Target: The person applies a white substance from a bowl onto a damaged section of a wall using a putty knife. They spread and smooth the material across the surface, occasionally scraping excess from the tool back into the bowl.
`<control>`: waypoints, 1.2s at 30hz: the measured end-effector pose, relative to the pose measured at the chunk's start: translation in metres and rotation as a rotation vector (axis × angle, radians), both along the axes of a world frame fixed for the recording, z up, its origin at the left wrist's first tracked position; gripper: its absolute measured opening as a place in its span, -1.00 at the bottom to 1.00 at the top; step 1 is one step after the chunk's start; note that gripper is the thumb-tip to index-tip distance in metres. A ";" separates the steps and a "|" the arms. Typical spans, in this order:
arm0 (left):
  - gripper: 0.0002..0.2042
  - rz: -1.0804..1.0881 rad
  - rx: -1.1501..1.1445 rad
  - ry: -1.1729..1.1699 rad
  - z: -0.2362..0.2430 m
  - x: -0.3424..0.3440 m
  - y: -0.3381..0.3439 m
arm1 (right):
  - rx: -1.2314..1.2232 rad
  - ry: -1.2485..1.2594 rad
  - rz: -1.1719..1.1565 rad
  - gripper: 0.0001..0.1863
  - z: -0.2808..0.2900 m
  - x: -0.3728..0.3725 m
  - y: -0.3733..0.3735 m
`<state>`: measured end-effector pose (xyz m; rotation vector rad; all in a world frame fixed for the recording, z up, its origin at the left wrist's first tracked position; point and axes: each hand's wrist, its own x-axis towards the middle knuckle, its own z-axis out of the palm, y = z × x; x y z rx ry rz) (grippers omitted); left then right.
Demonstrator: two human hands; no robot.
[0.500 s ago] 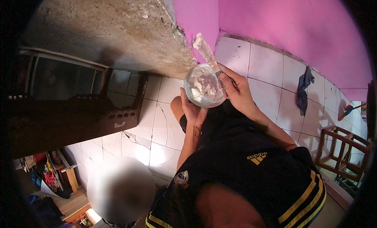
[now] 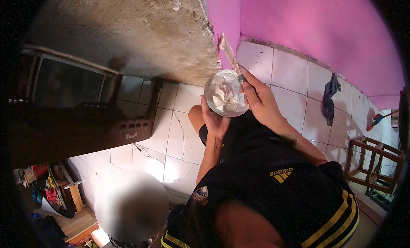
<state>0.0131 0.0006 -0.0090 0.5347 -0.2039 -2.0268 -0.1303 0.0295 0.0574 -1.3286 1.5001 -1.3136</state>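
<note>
"Where's the bowl (image 2: 208, 94)?"

"Up off the tiled floor (image 2: 289, 68), in front of the person's dark shirt (image 2: 256, 162). The left grip (image 2: 215, 120) cups it from the near left side, thumb up along the wall."

"And the right grip (image 2: 259, 98)?"

"Closed round the handle of a putty knife (image 2: 229, 54), at the bowl's right side. Whether those fingers also press on the rim, I can't tell."

"What worries you?"

"The white paste (image 2: 226, 93) inside. If the left palm tips, it could slide toward the rim and drop on the tiles or the shirt. The blade is smeared too, and points up and away, so a quick turn of the wrist could fling a blob."

"Anything about the wall?"

"The tip overlaps the pink wall (image 2: 223, 13) in view, near the rough grey wall's (image 2: 171, 38) edge. I can't judge contact, but a careless swing there could knock crumbs into the bowl."
</note>
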 end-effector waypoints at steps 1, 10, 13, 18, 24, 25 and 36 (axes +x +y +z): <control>-0.39 -0.003 0.014 0.028 -0.005 0.001 -0.001 | 0.011 -0.003 0.013 -0.55 0.004 0.001 0.000; -0.37 -0.022 -0.012 0.110 -0.010 0.009 -0.002 | 0.004 0.069 0.034 -0.52 0.017 0.022 -0.007; -0.36 -0.017 -0.009 0.093 -0.005 0.008 -0.001 | 0.035 0.067 0.066 -0.53 0.024 0.015 -0.009; -0.34 -0.015 0.000 0.081 -0.004 0.009 -0.003 | 0.126 -0.107 0.156 -0.55 0.052 0.001 -0.006; -0.34 -0.028 0.008 0.089 -0.004 0.007 -0.004 | 0.227 -0.511 0.177 -0.56 0.067 -0.023 0.009; -0.35 -0.024 -0.001 0.104 -0.003 0.007 -0.004 | 0.226 -0.539 0.145 -0.57 0.071 -0.026 0.011; -0.39 0.011 0.018 0.099 -0.001 0.000 -0.004 | 0.473 -0.351 0.321 -0.59 0.074 -0.100 -0.019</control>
